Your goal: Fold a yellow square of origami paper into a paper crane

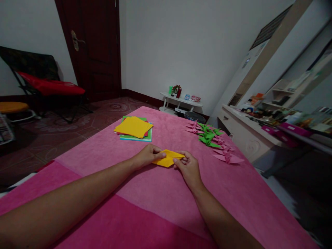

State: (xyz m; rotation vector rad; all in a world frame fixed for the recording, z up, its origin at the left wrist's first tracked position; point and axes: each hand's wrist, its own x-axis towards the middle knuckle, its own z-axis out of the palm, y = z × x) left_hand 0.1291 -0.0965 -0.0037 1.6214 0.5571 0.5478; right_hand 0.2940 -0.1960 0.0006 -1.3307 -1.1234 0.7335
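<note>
Between my two hands is a folded sheet of yellow origami paper (167,159), held just over or on the pink cloth. My left hand (148,155) pinches its left end, the thumb lying on top. At the right end, my right hand (190,168) grips the paper between thumb and fingers. Beyond my left hand lies a stack of coloured paper sheets (135,127), yellow on top with red, green, white and blue edges showing. To the right sit several folded paper cranes, some green (209,137) and some pink (228,157).
A pink cloth (150,200) covers the surface I work on. Past its far edge stands a low white shelf (181,98) with small items. A cluttered dresser (249,129) runs along the right. A chair with a red seat (52,86) and a dark door (95,48) are at left.
</note>
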